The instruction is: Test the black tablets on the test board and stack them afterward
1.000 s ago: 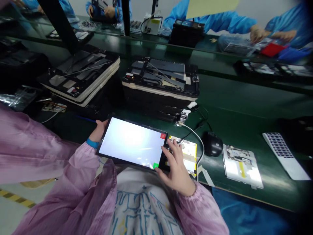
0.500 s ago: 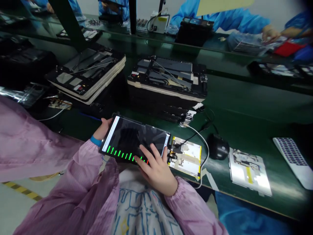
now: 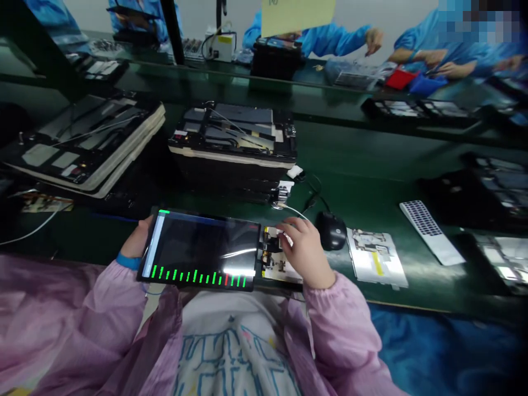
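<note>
My left hand [image 3: 137, 240] grips the left edge of a tablet screen [image 3: 202, 242], its fingers partly hidden behind it. The panel is lit, with a row of green bars and one red bar along its lower edge. Just right of it lies an opened battery-and-board assembly [image 3: 281, 269] with yellow edging, by the panel's connectors. Over this assembly is my right hand [image 3: 305, 250], fingers curled and closed together; what lies between the fingertips is hidden. A white cable [image 3: 296, 210] runs down behind that hand.
A black mouse [image 3: 332, 231], a silver assembly [image 3: 377, 258] and a white keyboard [image 3: 431, 231] lie to the right. Stacked tablet housings stand behind the screen [image 3: 235, 162] and at left [image 3: 82, 140]. Beyond a raised ledge [image 3: 317, 93], people in blue sleeves [image 3: 342, 39] work.
My right hand has left the screen's lower right area and moved right, over the battery-and-board assembly, its fingers curling. The screen remains in my left hand. The head view has turned right.
</note>
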